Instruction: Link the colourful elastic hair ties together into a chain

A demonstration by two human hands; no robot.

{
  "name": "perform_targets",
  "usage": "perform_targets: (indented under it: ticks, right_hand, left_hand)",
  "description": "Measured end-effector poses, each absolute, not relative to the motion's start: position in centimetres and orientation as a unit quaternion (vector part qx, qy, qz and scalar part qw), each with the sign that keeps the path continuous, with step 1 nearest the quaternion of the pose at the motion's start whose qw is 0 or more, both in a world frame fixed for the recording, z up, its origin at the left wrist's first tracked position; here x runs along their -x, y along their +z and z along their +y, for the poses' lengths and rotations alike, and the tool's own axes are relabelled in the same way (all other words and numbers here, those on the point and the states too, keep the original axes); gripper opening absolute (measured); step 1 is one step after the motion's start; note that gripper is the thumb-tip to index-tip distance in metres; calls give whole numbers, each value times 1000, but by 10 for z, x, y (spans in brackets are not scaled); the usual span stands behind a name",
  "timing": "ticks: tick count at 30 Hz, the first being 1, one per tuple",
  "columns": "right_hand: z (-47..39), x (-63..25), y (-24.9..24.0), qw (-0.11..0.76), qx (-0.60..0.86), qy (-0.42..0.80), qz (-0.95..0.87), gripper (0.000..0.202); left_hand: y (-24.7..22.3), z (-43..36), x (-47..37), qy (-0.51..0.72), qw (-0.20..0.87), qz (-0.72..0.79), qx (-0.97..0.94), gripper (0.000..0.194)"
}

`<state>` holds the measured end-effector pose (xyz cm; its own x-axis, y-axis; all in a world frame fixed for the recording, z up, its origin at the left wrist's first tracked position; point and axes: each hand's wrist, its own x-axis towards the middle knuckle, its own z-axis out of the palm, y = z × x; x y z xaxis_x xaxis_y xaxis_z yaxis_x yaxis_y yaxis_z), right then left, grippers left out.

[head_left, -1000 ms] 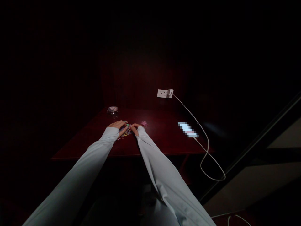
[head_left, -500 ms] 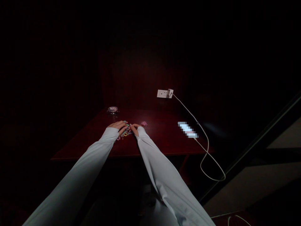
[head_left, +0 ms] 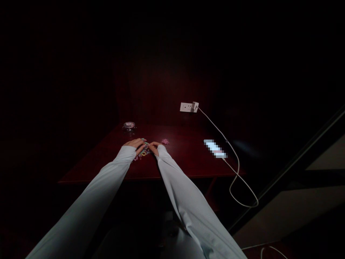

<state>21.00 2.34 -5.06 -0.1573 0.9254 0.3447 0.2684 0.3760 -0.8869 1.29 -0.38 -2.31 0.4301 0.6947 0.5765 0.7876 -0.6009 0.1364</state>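
Note:
A small pile of multicoloured loops that look like hair ties [head_left: 143,153] lies on the dark red table. Over its left and far side rests my left hand [head_left: 136,143], its fingers stretched out and touching the loops. My right hand [head_left: 154,147] is at the pile's right edge, thumb and fingers pinched together. Whatever is between those fingertips is too small to make out. A little to the right of that hand sits a separate small heap of pink loops [head_left: 165,141]. The lower part of the pile shows between my hands; the rest is covered.
A clear round container [head_left: 129,125] stands at the table's back left. To the right lies a lit, pixelated phone [head_left: 215,148], joined by a white cable [head_left: 239,162] to a charger in the wall socket [head_left: 185,107]. The cable hangs past the table's [head_left: 107,174] front edge.
My right fingertips have shifted very slightly at the pile. My left hand and everything else stay where they were.

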Motion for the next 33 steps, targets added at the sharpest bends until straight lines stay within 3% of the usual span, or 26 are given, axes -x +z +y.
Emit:
perform_targets:
  ticks: [10, 33]
  right_hand:
    - [18, -212, -49, 469, 445, 319, -693, 30]
    - [8, -211, -39, 463, 469, 283, -697, 18]
  left_hand:
    - [-21, -7, -16, -294, 78, -465, 831, 35]
    - [-22, -6, -19, -294, 84, -470, 828, 37]
